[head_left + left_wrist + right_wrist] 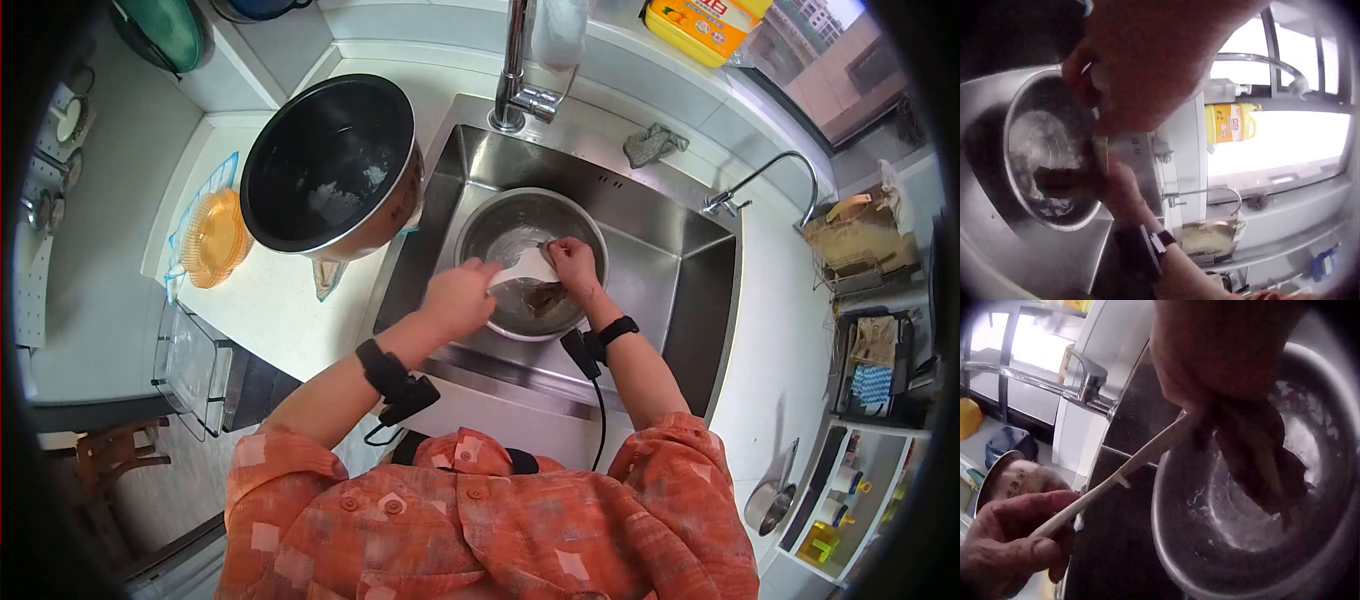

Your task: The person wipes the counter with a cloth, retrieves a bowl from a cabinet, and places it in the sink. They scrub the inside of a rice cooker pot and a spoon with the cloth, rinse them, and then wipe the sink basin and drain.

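Note:
A steel bowl (470, 235) with water in it stands in the sink. Over it my left hand (460, 298) pinches one end of a long pale piece (525, 267), which looks thin and edge-on, with a small nub, in the right wrist view (1141, 454). My right hand (573, 268) grips the other end, where a dark, limp piece (1260, 465) hangs down over the water. Whether the pale and dark parts are one thing I cannot tell. In the left wrist view, my left hand (1147, 69) hides most of the pale piece.
Left of the sink stands a large dark-lined pot (330, 170) beside amber plates (215, 240). A faucet (510, 90) rises behind the bowl, with a grey cloth (655, 145) to its right. A smaller curved tap (770, 170) stands at the sink's right corner.

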`<action>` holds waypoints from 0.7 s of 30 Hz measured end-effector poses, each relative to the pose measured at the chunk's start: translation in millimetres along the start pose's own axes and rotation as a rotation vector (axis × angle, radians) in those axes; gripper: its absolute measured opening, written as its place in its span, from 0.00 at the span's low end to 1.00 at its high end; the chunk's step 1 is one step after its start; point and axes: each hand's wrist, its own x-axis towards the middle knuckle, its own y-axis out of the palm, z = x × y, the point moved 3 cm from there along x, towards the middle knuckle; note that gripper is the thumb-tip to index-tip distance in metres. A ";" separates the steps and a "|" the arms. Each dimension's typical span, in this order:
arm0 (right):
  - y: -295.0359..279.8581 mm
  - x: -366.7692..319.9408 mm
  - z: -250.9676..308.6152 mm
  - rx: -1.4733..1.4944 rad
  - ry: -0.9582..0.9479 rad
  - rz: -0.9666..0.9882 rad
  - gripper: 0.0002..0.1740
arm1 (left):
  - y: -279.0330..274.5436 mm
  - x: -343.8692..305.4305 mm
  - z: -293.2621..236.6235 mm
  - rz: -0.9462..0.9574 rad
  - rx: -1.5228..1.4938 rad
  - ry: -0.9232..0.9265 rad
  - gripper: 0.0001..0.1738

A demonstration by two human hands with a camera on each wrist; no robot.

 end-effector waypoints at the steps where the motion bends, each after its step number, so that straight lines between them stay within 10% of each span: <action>1: -1.3 -1.9 0.2 0.004 0.000 -0.005 0.12 | -2.6 -2.1 6.3 -0.098 -0.130 0.019 0.19; 3: -5.8 -5.6 0.9 0.098 0.043 -0.082 0.12 | -9.4 -2.9 12.7 -0.136 -0.324 -0.043 0.27; 6: 1.4 -9.4 11.8 0.268 0.091 -0.041 0.11 | -15.7 -3.3 12.0 -0.043 -1.390 -0.453 0.28; 13: 21.5 -25.2 35.1 0.255 -0.051 0.061 0.12 | -8.8 3.5 -0.4 0.067 -1.352 -0.412 0.18; 18: 8.8 -24.9 29.2 -0.397 -0.212 0.121 0.14 | -6.9 -4.3 3.6 0.028 -1.219 -0.444 0.13; 21: -6.0 -28.2 31.0 -0.160 -0.113 0.126 0.13 | 2.0 -3.5 19.0 -0.006 -0.952 -0.445 0.12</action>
